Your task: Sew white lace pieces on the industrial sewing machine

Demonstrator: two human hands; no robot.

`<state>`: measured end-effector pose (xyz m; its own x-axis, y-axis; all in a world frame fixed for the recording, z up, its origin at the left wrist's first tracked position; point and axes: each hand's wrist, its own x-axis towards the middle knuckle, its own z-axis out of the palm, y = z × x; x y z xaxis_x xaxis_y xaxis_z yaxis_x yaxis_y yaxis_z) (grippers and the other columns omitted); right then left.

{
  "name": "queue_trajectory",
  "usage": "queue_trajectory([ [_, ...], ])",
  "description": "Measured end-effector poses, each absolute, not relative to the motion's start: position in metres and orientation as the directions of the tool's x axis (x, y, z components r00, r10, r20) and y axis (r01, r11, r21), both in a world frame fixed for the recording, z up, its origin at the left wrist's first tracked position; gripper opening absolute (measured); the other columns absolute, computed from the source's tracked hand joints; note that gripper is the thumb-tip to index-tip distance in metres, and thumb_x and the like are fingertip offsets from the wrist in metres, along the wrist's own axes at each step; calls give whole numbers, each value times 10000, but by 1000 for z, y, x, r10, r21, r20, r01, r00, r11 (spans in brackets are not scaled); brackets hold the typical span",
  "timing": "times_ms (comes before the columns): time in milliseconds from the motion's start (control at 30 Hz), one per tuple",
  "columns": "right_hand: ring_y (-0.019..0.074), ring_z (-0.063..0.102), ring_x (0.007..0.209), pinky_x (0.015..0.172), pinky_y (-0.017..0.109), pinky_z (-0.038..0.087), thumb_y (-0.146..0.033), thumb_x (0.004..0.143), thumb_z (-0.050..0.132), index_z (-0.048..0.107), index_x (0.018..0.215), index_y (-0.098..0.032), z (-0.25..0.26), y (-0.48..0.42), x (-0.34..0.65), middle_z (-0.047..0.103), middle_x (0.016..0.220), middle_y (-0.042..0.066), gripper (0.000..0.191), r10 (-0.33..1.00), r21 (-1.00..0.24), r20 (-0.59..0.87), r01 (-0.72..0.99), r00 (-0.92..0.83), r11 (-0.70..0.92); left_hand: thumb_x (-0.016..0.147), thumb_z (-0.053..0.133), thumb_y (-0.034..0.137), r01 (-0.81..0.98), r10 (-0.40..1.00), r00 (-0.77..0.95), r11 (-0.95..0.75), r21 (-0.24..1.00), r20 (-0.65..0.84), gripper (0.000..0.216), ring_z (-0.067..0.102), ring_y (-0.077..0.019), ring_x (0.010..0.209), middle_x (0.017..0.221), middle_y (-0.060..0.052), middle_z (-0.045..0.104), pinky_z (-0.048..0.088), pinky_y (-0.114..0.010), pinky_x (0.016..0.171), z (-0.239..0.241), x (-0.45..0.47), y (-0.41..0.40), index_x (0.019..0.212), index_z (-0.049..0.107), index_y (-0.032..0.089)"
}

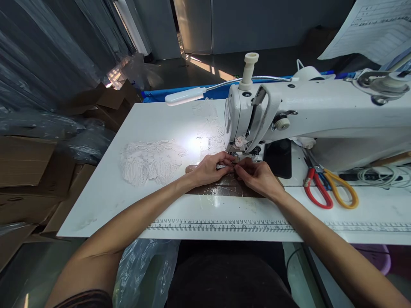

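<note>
At the needle end of a white sewing machine (321, 107), both hands meet with their fingertips almost touching. My left hand (210, 169) is closed in a pinch, and a narrow whitish strip shows beneath its fingers. My right hand (258, 176) pinches with thumb and forefinger just right of it; what lies between the fingertips is too small to make out. Under both hands the table is covered with shiny brown tape (221, 189). A gathered pile of white lace trim (150, 160) lies to the left, with more lace (213, 130) behind my left hand.
Scissors (342, 188) with one red and one yellow handle lie right of my right hand. A lamp (186, 96) on a bendable neck lights the white table (105, 205). A printed ruler (221, 225) runs along the front edge. Cardboard boxes (28, 188) stand at left.
</note>
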<state>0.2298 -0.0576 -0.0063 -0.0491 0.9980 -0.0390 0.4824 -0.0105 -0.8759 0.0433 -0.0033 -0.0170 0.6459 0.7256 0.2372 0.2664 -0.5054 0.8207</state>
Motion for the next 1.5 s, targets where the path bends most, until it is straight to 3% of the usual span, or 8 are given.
queue_trajectory([
  [200,153,604,613,587,267,435,-357,853,554,666,838,-172,-9,-56,231,668,677,21,217,994,-871,31,485,-104,78,887,650,243,290,723,654,-510,810,222,194,705,-135,853,931,-36,739,596,-303,786,-16,40,1,1068,663,176],
  [300,157,605,588,571,267,435,-405,858,566,673,833,-170,-10,-56,234,656,629,17,260,997,-864,-6,503,-74,32,907,618,249,318,738,631,-526,789,238,138,698,-120,837,914,-23,740,590,-278,769,-16,40,-2,996,693,176],
  [433,165,616,580,551,267,446,-430,866,568,681,904,-170,-14,-55,242,659,617,16,287,997,-852,-60,523,-54,-23,905,603,234,324,738,627,-540,776,252,118,677,-103,773,860,-15,730,571,-241,699,-15,41,-5,938,693,166],
  [633,153,609,581,552,257,463,-364,857,569,673,995,-158,-17,-56,243,654,648,18,270,991,-838,1,541,-135,74,884,588,189,413,756,608,-561,718,241,71,616,-101,673,762,-1,688,510,-236,618,-13,42,-6,886,654,161],
  [800,143,594,561,540,260,442,-357,844,550,668,966,-159,-15,-56,237,655,665,20,260,989,-828,21,552,-146,99,927,556,246,387,736,634,-567,727,236,88,645,-132,756,835,-21,695,525,-282,679,-13,41,-5,924,607,174],
  [1000,110,496,491,516,250,392,-339,811,558,664,890,-158,-13,-54,234,601,593,-7,225,988,-812,79,567,-135,143,940,497,206,293,693,674,-569,768,257,203,659,-131,814,866,-18,705,537,-324,795,-14,39,-5,1130,428,196],
  [1267,97,484,507,519,238,389,-314,800,570,666,848,-170,-15,-56,233,683,759,28,180,979,-783,141,588,-148,202,895,477,175,334,692,695,-551,765,194,235,593,-107,669,821,3,664,493,-260,636,-7,40,-9,1119,410,195],
  [1500,106,484,515,525,244,379,-337,787,573,645,816,-177,-16,-57,229,647,699,9,178,979,-764,149,612,-141,204,876,469,176,318,692,692,-546,775,204,229,604,-117,712,819,6,662,499,-274,682,-6,40,-10,1099,423,201],
])
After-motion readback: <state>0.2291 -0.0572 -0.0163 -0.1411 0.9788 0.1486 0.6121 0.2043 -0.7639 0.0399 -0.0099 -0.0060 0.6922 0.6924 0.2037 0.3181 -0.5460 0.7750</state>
